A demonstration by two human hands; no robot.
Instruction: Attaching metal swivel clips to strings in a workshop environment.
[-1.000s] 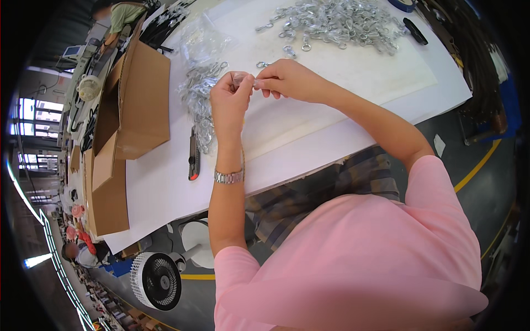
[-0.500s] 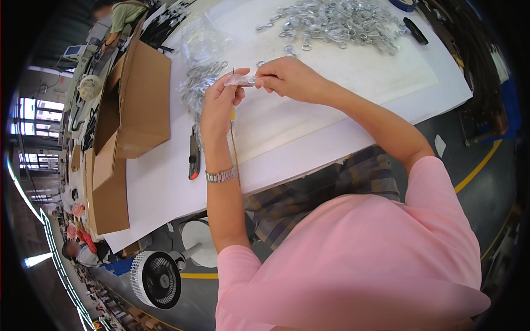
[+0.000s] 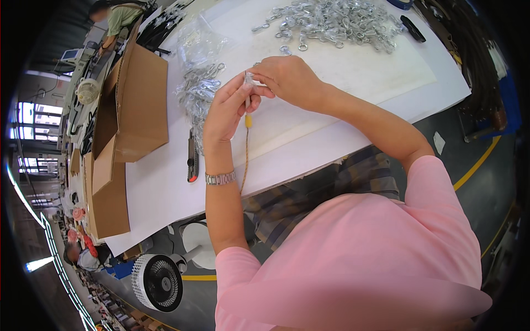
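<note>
My left hand (image 3: 225, 113), with a metal-banded watch at its wrist, is closed around a slim tool with a yellow end (image 3: 248, 121). From that end a thin brownish cord (image 3: 245, 157) runs down toward the table's front edge. At the tool's upper end, a small clear plastic bag (image 3: 249, 83) is pinched between the fingertips of both hands. My right hand (image 3: 290, 80) is closed on the bag from the right; its fingertips partly hide it. What the bag contains is too small to make out.
Bagged metal ring fittings (image 3: 342, 25) form a big pile at the far side. More bagged pieces (image 3: 196, 91) lie left of my left hand, near a box cutter (image 3: 192, 157). A cardboard box (image 3: 141, 105) stands at the table's left, a fan (image 3: 158, 281) below. Another person (image 3: 122, 19) is far left.
The bag has turned from lying level between my hands to standing more upright. My right hand has moved slightly closer to my left, and the yellow-ended tool and cord show more fully.
</note>
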